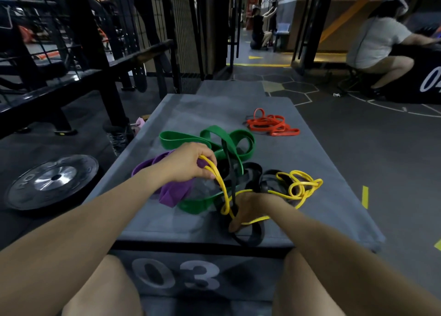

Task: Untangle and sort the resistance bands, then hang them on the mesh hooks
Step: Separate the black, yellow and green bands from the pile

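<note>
A tangle of resistance bands lies on the grey padded box (pixel 310 148) marked 03. My left hand (pixel 188 164) is closed on a loop of the thin yellow band (pixel 301 187), lifted above the pile. My right hand (pixel 250 208) grips strands of the black band (pixel 253 237) and yellow band near the box's front edge. A wide green band (pixel 229 137) and a purple band (pixel 173 191) are wound through the same pile. The orange-red bands (pixel 272 125) lie apart at the far right of the box.
A weight plate (pixel 51 181) lies on the floor to the left. A black metal rack (pixel 78 82) and a mesh panel (pixel 183 29) stand at the back left. A crouching person (pixel 379 41) is at a second box, back right; others further off.
</note>
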A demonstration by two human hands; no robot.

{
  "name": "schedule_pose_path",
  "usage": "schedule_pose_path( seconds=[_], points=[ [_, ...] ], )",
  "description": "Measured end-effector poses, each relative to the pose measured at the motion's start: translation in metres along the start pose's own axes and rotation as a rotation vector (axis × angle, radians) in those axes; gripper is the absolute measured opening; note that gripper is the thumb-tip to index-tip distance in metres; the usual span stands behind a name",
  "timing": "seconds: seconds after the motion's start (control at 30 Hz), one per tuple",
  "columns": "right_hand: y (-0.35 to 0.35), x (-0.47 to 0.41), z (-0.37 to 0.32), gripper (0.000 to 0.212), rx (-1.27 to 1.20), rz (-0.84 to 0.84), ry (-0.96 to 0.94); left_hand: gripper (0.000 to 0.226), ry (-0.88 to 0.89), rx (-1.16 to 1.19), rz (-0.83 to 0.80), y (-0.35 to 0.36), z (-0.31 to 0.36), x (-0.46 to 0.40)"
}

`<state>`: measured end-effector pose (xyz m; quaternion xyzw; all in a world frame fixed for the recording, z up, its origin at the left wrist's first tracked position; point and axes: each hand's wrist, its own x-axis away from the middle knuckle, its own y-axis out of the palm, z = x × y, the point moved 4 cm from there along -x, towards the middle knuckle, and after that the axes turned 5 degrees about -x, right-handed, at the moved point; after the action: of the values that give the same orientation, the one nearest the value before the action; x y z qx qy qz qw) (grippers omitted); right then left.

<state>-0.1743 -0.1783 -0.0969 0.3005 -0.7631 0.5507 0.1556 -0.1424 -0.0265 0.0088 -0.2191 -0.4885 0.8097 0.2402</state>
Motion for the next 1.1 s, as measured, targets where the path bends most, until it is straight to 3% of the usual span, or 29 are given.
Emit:
schedule_pose_path(
  seconds=[0.1,0.2,0.33,0.53,0.6,0.67,0.8,0.9,0.97,1.1],
  points=[
    [-0.013,0.006,0.015,0.016,-0.315,-0.047,0.086,0.028,0.043,0.034,-0.082,0.000,0.000,0.006],
    [-0.017,0.011,0.024,0.017,-0.609,0.007,0.133,0.024,0.070,0.064,-0.164,0.001,0.001,0.013],
    [-0.008,-0.002,0.016,0.048,-0.381,0.030,0.200,0.022,0.046,0.108,-0.209,-0.001,0.000,0.020],
    [-0.001,-0.018,-0.005,0.019,-0.138,0.243,0.123,0.018,0.020,0.088,-0.225,-0.004,-0.004,0.026],
    [-0.026,-0.013,-0.007,0.034,-0.074,0.281,0.078,0.019,0.012,0.050,-0.226,-0.006,-0.008,0.025],
    [-0.070,0.004,-0.007,0.039,-0.179,0.415,0.004,0.021,0.008,0.005,-0.225,-0.010,-0.011,0.020],
    [-0.165,0.061,-0.010,0.011,-0.338,0.727,-0.125,0.027,0.008,-0.085,-0.211,-0.017,-0.011,0.001],
    [-0.204,0.083,-0.004,0.010,-0.499,0.825,-0.204,0.019,0.031,-0.185,-0.203,-0.017,-0.006,-0.017],
    [-0.222,0.090,0.003,0.002,-0.735,0.851,-0.284,0.018,0.063,-0.284,-0.222,-0.014,-0.005,-0.027],
    [-0.250,0.105,0.011,0.017,-1.033,0.953,-0.429,0.023,0.024,-0.333,-0.250,-0.011,-0.017,-0.036]
  ],
)
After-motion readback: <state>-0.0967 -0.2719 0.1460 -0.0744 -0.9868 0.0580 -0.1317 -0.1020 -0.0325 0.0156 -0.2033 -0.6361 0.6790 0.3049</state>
